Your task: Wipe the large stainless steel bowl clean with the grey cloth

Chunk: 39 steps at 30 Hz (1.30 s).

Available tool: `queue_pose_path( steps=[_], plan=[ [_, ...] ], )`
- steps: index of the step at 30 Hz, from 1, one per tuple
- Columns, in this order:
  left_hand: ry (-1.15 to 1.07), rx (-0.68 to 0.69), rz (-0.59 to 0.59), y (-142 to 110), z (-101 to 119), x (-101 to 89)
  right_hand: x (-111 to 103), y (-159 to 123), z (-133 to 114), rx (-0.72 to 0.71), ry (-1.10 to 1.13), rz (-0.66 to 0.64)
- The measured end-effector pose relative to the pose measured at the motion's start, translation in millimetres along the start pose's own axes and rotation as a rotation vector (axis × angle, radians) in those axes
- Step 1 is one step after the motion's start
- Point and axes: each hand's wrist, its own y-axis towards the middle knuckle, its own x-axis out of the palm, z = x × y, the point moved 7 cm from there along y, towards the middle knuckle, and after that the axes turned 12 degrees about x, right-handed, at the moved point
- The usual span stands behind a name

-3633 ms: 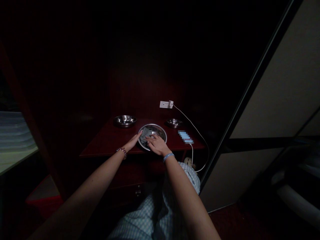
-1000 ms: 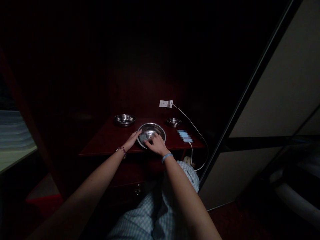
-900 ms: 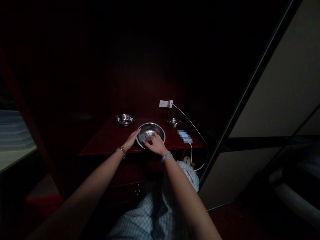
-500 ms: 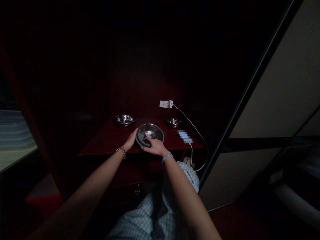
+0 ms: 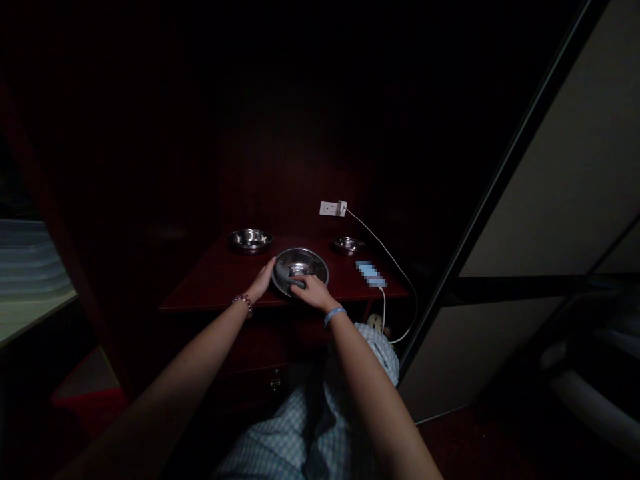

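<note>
Wide metal bowl [image 5: 314,261], round and silvery, is sitting near the front edge of a dark red, smooth, faintly glossy surface [image 5: 200,287]. Its shallow, curving inside is catching pale highlights, and a thin, paler rim is circling the top. A soft-looking grey cloth [image 5: 283,273] is lying against the inner left side, its texture dull beside the shiny metal.

Of the two hands, the left hand [image 5: 263,279] is resting open against the bowl's left rim, fingers extended and close together. The right hand [image 5: 314,292] is reaching over the near rim with fingers partly bent, touching the cloth; whether it is pinching the fabric, one cannot tell. A beaded bracelet [image 5: 245,304] is circling the left wrist, a smooth light-blue band [image 5: 335,315] the right.

Behind, a shallow metal dish [image 5: 251,241] is standing to the left and a smaller metal dish [image 5: 349,247] to the right. A pixelated blue rectangular device [image 5: 371,274] is lying nearby, joined to a thin white cable [image 5: 384,309].
</note>
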Motion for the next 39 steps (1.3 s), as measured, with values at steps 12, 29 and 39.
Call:
queue_pose_path(
  steps=[12, 29, 39],
  plan=[
    [-0.016, 0.019, -0.026, 1, -2, 1.4, -5, 8, 5, 0.000, 0.198, 0.079],
    [0.003, 0.004, -0.055, 2, -9, 1.3, -14, 28, 47, 0.174, 0.769, 0.312],
    [0.002, -0.011, -0.027, 2, -9, -0.6, -59, -8, 58, 0.475, 0.179, 0.520]
  ],
)
